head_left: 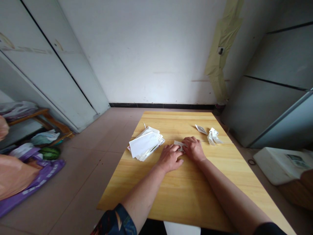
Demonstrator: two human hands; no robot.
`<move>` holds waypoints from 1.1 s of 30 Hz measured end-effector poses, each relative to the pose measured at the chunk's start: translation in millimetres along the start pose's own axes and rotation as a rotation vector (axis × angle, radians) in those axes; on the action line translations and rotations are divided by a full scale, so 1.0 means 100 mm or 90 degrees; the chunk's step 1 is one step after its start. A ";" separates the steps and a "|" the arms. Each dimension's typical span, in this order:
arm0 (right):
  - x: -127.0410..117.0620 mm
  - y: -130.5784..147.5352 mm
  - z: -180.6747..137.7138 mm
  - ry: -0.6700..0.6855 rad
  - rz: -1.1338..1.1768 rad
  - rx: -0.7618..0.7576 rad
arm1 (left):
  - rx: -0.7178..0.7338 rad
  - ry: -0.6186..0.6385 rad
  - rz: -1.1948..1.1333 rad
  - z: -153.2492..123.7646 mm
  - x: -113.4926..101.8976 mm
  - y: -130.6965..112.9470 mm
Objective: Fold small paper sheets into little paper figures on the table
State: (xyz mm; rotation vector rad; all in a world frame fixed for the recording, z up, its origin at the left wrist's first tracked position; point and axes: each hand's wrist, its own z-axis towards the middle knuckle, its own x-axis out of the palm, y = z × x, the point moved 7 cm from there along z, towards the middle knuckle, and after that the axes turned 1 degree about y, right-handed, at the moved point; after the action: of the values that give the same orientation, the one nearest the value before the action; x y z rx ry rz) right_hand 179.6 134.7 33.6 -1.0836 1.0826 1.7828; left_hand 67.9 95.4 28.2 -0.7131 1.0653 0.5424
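Observation:
A small piece of white paper [179, 143] lies on the wooden table, partly covered by my fingers. My left hand [169, 158] rests at its left side, fingertips bent down onto its near edge and thumb pointing right. From the other side my right hand [194, 149] presses on the paper with curled fingers. To the left of my hands sits a loose stack of white paper sheets [144, 143]. Beyond my right hand are a folded paper piece [201, 129] and an upright, creased paper shape [213, 136].
The wooden table [190, 192] stands before a white wall [151, 58]. Bags, a watermelon [49, 152] and a low wooden rack [44, 114] are at left. A white foam box [276, 164] stands on the floor at right, near a grey refrigerator-like cabinet [274, 78].

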 end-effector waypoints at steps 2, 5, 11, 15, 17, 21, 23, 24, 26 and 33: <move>-0.02 0.01 -0.01 -0.012 0.002 -0.007 | 0.001 -0.002 -0.002 0.00 0.00 0.00; -0.02 0.01 0.00 -0.023 0.006 -0.013 | 0.001 -0.004 -0.004 0.00 0.01 0.01; 0.08 -0.06 0.09 0.063 0.014 0.034 | -0.008 -0.002 -0.008 0.00 0.01 0.02; 0.09 -0.13 0.16 0.156 0.027 0.106 | -0.014 -0.002 -0.019 0.00 0.00 0.02; 0.08 -0.12 0.19 0.193 0.013 0.106 | -0.019 -0.001 -0.022 0.00 0.00 0.03; 0.08 -0.12 0.21 0.196 0.020 0.066 | -0.020 0.002 -0.029 0.00 0.02 0.04; 0.10 -0.12 0.20 0.163 0.047 0.023 | -0.025 0.001 -0.028 -0.01 0.03 0.05; 0.11 -0.13 0.18 0.142 0.057 0.002 | -0.027 0.000 -0.027 -0.01 0.03 0.05; 0.13 -0.14 0.14 0.101 0.074 -0.039 | -0.029 -0.003 -0.027 -0.01 0.02 0.05; 0.13 -0.08 0.05 0.044 0.030 -0.118 | -0.011 -0.031 -0.025 -0.01 -0.09 0.00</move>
State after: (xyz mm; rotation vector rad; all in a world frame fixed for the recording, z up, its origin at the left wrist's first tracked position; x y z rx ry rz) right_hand 180.7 144.3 21.3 -1.2480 1.0055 1.9261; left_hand 63.5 94.6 36.4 -0.7314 1.0005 0.5338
